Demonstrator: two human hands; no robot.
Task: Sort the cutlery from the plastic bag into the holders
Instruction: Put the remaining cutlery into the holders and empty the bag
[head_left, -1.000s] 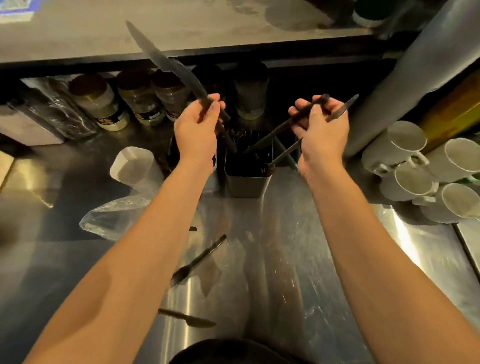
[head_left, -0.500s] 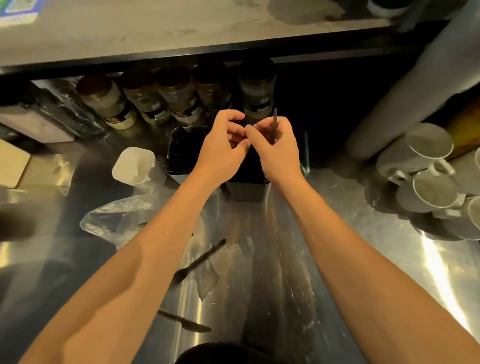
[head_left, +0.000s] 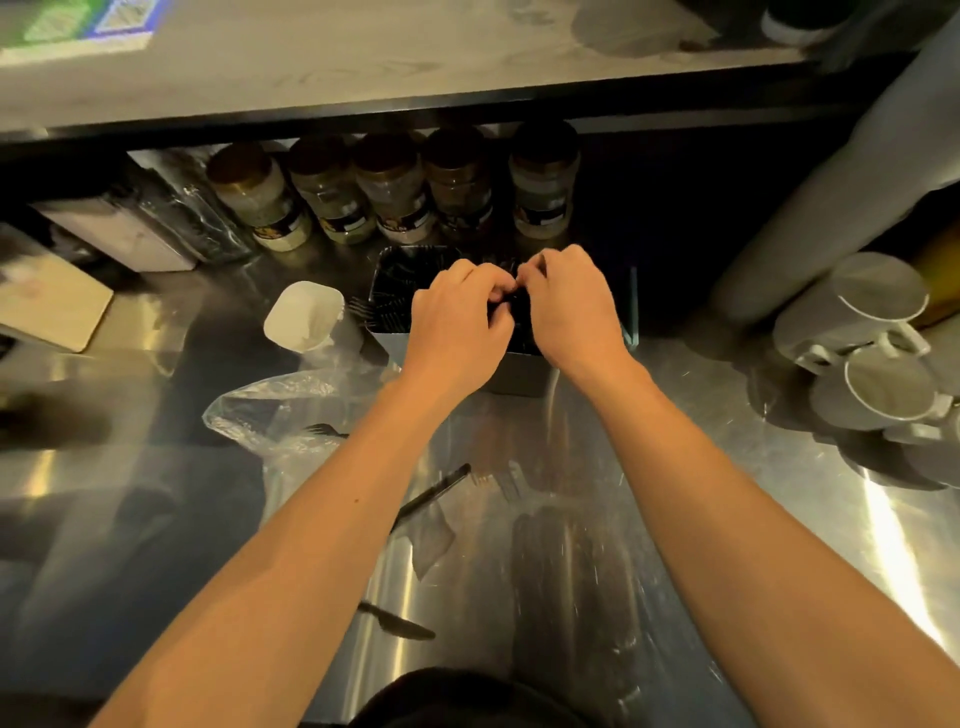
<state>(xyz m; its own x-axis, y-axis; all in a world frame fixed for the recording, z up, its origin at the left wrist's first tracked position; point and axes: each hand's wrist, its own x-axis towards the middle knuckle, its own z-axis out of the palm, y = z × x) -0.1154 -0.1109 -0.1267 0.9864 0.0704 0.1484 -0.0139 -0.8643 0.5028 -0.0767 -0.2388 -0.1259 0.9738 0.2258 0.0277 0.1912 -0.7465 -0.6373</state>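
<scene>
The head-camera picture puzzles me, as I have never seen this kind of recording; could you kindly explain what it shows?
No machine here: a person wears a camera on the head, looking down along both bare arms. The left hand and right hand meet, fingers curled, over a dark cutlery holder at the back of a steel counter. Their grip hides whatever they hold, so I cannot tell what it is. On the counter lie a clear plastic bag, a black fork and a black knife. Spice jars stand behind; white mugs lie at the right.
</scene>
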